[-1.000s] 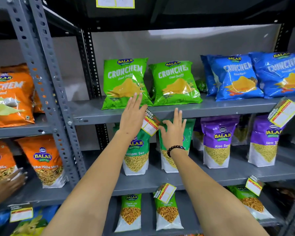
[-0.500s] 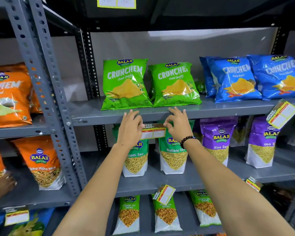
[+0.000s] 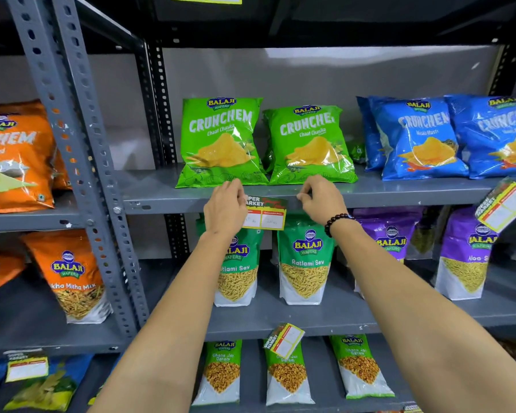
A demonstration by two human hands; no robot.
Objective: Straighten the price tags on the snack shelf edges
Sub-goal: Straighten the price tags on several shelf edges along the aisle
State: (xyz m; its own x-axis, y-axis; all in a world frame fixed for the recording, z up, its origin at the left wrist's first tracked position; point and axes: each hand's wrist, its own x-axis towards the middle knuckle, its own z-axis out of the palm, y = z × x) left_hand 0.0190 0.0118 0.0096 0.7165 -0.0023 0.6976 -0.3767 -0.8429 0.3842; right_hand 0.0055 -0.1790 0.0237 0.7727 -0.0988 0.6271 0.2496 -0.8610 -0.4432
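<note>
A yellow-edged price tag (image 3: 265,213) hangs level on the front edge of the grey upper shelf (image 3: 161,204), under two green Crunchem bags (image 3: 221,141). My left hand (image 3: 225,208) pinches its left end. My right hand (image 3: 320,199), with a dark bead bracelet at the wrist, holds its upper right corner against the shelf edge. A second tag (image 3: 504,208) hangs tilted at the far right of the same shelf edge. A third tag (image 3: 284,339) sits crooked on the middle shelf edge. At the lower left a fourth tag (image 3: 27,368) hangs nearly level.
Blue Crunchem bags (image 3: 420,138) lie at the upper right, orange bags (image 3: 12,156) on the left rack. Green Ratlami Sev pouches (image 3: 306,263) and purple pouches (image 3: 465,251) stand on the middle shelf. A perforated grey upright (image 3: 81,162) divides the racks.
The tag under the green bags went from tilted to level. Both hands closed in from flat and spread to pinching its two ends, and the view moved closer.
</note>
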